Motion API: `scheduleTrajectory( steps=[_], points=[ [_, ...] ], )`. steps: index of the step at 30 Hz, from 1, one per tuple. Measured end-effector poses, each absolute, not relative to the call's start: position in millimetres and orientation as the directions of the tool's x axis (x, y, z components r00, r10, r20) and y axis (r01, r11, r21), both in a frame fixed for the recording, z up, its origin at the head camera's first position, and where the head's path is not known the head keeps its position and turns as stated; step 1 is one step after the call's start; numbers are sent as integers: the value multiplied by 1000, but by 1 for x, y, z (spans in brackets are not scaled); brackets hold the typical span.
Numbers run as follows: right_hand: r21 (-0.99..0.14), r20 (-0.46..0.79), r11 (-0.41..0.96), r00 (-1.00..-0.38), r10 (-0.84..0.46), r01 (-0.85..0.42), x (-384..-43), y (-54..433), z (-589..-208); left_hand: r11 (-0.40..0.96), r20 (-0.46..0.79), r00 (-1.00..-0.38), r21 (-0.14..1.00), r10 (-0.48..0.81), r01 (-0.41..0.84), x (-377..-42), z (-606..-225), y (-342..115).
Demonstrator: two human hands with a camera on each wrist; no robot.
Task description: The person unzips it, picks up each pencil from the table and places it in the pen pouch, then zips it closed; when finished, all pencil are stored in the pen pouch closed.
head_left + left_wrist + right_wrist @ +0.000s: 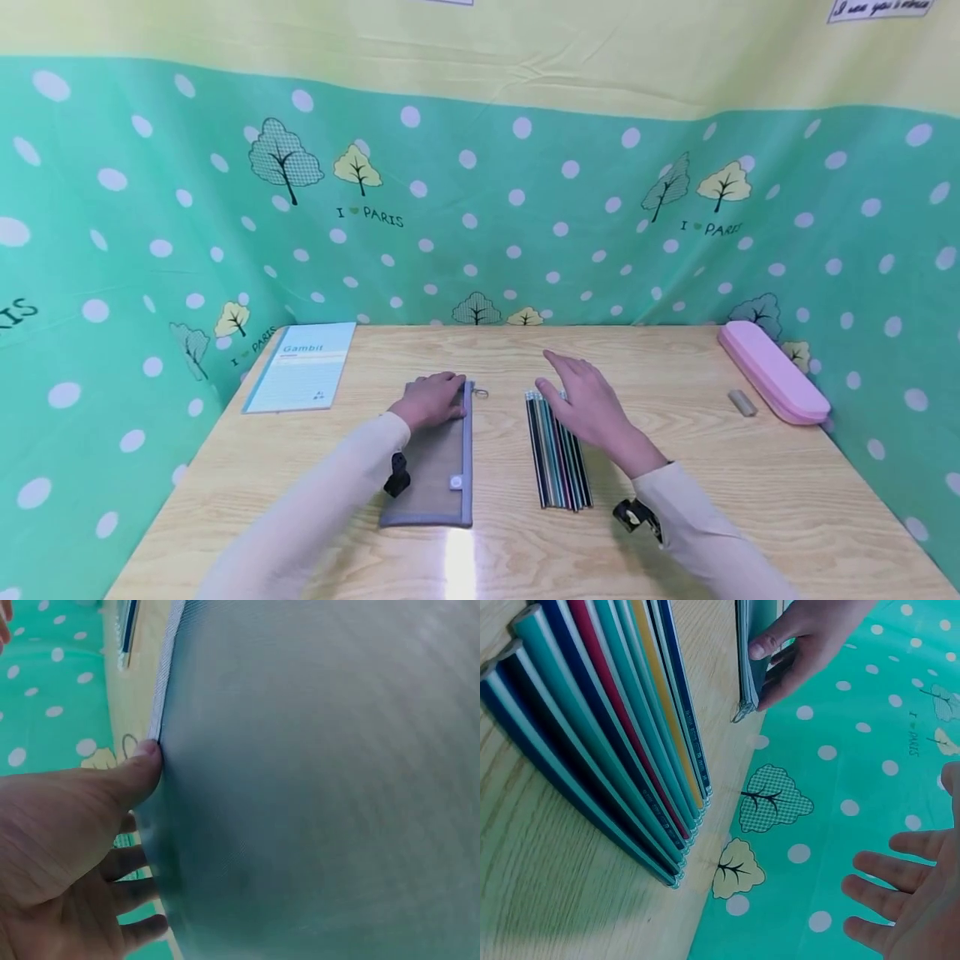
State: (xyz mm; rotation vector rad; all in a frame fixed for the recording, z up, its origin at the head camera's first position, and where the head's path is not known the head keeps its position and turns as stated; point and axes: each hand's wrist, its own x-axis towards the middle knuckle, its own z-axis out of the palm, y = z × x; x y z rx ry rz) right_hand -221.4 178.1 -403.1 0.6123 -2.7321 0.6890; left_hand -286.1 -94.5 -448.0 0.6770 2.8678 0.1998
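Observation:
A grey mesh zip pouch (429, 479) lies lengthwise on the table, its zipper edge on the right and a metal ring at the far end. My left hand (433, 401) grips its far end. In the left wrist view the thumb (146, 761) presses the pouch's edge while the other fingers reach along its far side. Just right of the pouch, a row of several pencils (557, 454) lies side by side, in dark blue, teal, red and yellow. Over their far ends hovers my right hand (588, 407), fingers extended, holding nothing.
At the back left lies a light blue notebook (306, 367). A pink pencil case (772, 371) sits along the right edge, with a small greyish eraser (742, 402) beside it. Polka-dot cloth (487, 208) hangs behind and along the sides of the wooden table (660, 358).

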Motion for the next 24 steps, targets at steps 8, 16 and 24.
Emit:
scheduleTrajectory(
  steps=[8, 16, 24],
  points=[
    [-407, 350, 788, -876, -331, -461, -222, 174, -406, 869, -15, -884, 197, 467, 455, -283, -453, -94],
    [-441, 362, 761, -870, -335, -476, -221, 171, -410, 779, 164, -851, 344, 500, 524, -283, -459, -103],
    [-392, 472, 731, -804, -360, -558, -226, 167, -396, 707, 188, -818, 422, 544, 568, -287, -440, -113]
  ],
)
